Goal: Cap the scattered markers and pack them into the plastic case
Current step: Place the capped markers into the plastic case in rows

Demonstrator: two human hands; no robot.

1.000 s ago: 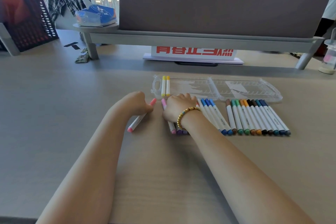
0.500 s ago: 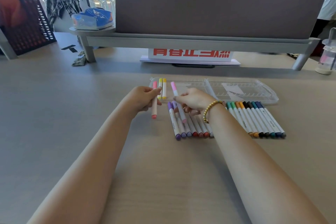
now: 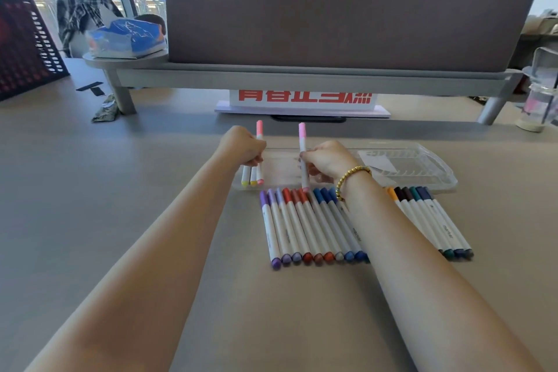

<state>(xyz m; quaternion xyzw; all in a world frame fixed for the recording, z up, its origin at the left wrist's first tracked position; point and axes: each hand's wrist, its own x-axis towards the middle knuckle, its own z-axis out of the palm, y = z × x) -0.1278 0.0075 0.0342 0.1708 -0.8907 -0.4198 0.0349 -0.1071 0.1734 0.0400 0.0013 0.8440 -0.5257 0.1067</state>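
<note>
Both hands hover over the clear plastic case [image 3: 422,166] on the beige desk [image 3: 90,190]. The left hand [image 3: 241,146] grips a coral-pink capped marker [image 3: 259,130] beside two yellow markers [image 3: 249,177] lying in the case. The right hand [image 3: 327,158] pinches a light-pink capped marker [image 3: 303,142]. A row of capped markers [image 3: 311,223] lies just in front.

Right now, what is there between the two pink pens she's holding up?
In the head view, nothing solid: between the coral-pink marker in the left hand and the pink marker in the right hand shows only a bare part of the clear plastic case.
</note>
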